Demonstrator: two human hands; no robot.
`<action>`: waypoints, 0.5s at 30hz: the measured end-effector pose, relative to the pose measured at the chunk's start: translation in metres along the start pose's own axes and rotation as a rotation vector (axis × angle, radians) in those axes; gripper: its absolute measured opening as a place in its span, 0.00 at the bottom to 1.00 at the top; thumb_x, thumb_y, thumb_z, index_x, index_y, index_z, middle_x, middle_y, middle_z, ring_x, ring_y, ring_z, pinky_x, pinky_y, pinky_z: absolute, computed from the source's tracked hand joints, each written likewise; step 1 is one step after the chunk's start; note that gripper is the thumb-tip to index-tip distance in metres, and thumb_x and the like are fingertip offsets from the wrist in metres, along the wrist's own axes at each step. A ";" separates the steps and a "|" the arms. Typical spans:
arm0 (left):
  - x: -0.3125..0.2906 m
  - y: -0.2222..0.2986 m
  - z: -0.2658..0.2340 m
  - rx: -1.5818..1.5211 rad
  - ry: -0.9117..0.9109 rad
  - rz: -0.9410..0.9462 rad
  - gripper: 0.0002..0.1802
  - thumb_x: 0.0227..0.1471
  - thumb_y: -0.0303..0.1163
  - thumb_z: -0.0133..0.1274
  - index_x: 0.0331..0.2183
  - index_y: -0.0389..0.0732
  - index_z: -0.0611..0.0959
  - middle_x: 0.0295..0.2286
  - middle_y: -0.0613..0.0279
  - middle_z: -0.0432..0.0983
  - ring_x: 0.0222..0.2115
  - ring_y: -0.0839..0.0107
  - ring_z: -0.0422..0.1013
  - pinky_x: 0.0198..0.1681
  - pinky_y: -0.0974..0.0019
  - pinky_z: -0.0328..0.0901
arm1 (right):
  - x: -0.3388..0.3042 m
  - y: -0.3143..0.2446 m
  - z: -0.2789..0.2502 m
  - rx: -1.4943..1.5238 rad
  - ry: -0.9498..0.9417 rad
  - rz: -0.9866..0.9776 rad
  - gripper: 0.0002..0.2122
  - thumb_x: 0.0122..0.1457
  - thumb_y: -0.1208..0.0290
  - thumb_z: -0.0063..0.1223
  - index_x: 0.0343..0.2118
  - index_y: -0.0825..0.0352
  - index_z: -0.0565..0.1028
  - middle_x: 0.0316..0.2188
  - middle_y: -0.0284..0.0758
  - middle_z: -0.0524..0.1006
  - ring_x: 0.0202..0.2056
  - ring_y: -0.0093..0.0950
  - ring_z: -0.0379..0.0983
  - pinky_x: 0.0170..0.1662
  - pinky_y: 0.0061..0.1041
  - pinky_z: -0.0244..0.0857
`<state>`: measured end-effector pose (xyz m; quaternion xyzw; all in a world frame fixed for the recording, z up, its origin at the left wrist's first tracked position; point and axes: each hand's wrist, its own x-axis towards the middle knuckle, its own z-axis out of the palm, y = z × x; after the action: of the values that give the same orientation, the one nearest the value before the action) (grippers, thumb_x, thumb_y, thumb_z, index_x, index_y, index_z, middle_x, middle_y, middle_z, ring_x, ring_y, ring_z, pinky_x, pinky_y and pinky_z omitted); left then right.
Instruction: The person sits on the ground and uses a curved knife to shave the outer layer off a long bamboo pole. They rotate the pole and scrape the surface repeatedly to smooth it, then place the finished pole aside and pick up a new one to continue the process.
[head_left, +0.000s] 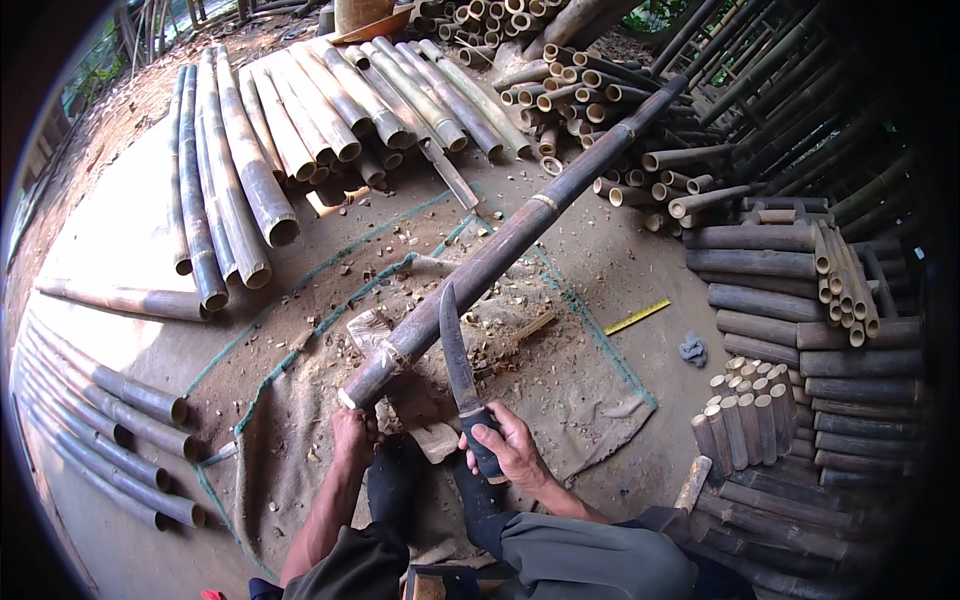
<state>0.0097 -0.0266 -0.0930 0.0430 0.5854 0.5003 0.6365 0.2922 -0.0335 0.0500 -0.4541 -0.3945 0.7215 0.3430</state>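
Note:
A long dark bamboo pole (520, 230) runs from the upper right down to just in front of me, its near end resting on a wooden block (372, 330). My left hand (352, 435) grips the pole right at that near end. My right hand (505, 450) is closed around the black handle of a long curved knife (455, 355), whose blade points up and lies beside the pole, close to its lower part. A small pale wood piece (437, 440) lies between my hands.
A brown cloth (570, 390) strewn with chips covers the ground under the work. Thick bamboo poles (250, 150) lie at the upper left, cut lengths (800, 300) are stacked at the right. A yellow ruler (637, 317) and a grey rag (692, 349) lie right of the cloth.

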 end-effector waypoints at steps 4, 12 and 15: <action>0.005 -0.003 -0.010 -0.091 0.038 -0.086 0.10 0.60 0.29 0.44 0.25 0.49 0.71 0.15 0.70 0.61 0.12 0.74 0.57 0.15 0.60 0.59 | 0.013 0.005 0.008 0.049 -0.005 0.065 0.17 0.74 0.58 0.56 0.52 0.66 0.69 0.36 0.35 0.80 0.30 0.20 0.79 0.31 0.23 0.77; -0.043 -0.018 -0.007 -0.071 -0.066 -0.157 0.11 0.67 0.35 0.49 0.30 0.46 0.76 0.16 0.72 0.60 0.13 0.78 0.55 0.16 0.62 0.57 | 0.052 -0.002 -0.011 -0.161 0.043 0.090 0.17 0.75 0.53 0.52 0.50 0.66 0.71 0.32 0.37 0.81 0.24 0.23 0.81 0.24 0.26 0.78; -0.046 -0.021 -0.012 -0.070 -0.073 -0.213 0.12 0.69 0.36 0.49 0.31 0.47 0.77 0.16 0.74 0.60 0.13 0.78 0.54 0.16 0.63 0.56 | 0.064 0.001 -0.014 -0.209 0.140 0.035 0.18 0.76 0.50 0.51 0.48 0.64 0.72 0.30 0.36 0.81 0.23 0.23 0.80 0.22 0.25 0.76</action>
<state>0.0208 -0.0753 -0.0779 -0.0236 0.5453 0.4482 0.7080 0.2827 0.0241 0.0204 -0.5433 -0.4346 0.6489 0.3080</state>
